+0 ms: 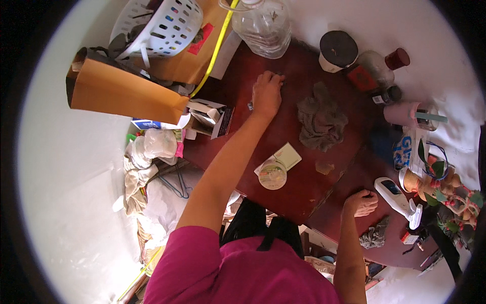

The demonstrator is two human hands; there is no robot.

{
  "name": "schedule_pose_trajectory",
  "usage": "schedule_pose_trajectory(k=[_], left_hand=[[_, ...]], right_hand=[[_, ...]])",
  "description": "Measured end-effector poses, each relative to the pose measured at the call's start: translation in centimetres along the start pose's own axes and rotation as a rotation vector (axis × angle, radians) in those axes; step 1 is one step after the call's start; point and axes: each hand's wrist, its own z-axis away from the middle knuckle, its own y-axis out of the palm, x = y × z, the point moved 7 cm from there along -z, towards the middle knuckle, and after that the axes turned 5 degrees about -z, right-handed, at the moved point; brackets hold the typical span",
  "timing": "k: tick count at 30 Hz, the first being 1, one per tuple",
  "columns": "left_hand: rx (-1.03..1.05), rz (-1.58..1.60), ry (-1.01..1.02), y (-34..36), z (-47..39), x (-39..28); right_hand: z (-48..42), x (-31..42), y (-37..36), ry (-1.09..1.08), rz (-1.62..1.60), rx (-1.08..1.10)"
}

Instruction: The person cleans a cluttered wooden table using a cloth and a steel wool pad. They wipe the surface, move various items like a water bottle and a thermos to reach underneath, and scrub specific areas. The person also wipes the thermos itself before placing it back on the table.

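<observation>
My left hand (267, 93) reaches over the far part of a dark red wooden table (262, 140). Its fingers curl down around a small grey thing (250, 106), possibly a cloth; most of it is hidden under the palm. Right of that hand lies a crumpled grey-brown cloth (322, 117). My right hand (361, 203) rests on the tabletop at the right, fingers curled and nothing visible in them. Beside it are a white handheld device with a small screen (393, 193) and a crumpled patterned grey cloth (375, 233). A round, clear-lidded container (272, 174) overlaps a pale flat box (287, 155).
Along the wall stand a large clear plastic jug (262, 30), a black-lidded tub (338, 49), a red-capped jar (374, 70), a pink cup (402, 114) and an artificial plant (455, 193). An open carton (209, 117), an orange-brown box (125, 87) and a white basket (167, 30) crowd the left.
</observation>
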Motion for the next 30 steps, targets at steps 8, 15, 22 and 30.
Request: schedule_pose_trajectory(k=[8, 15, 22, 30], left_hand=[[-0.07, -0.061, -0.108, -1.3, -1.2, 4.8], [-0.076, -0.015, -0.201, -3.3, -3.6, 7.7], [0.075, 0.02, -0.042, -2.4, -3.4, 5.0], [0.099, 0.147, 0.154, 2.2, 0.9, -5.9]], right_hand=[[0.2, 0.2, -0.1, -0.007, -0.017, -0.015], [0.2, -0.2, 0.2, -0.037, -0.01, -0.025], [0.2, -0.3, 0.1, -0.026, 0.027, -0.006], [0.1, -0.2, 0.3, -0.012, 0.01, -0.022]])
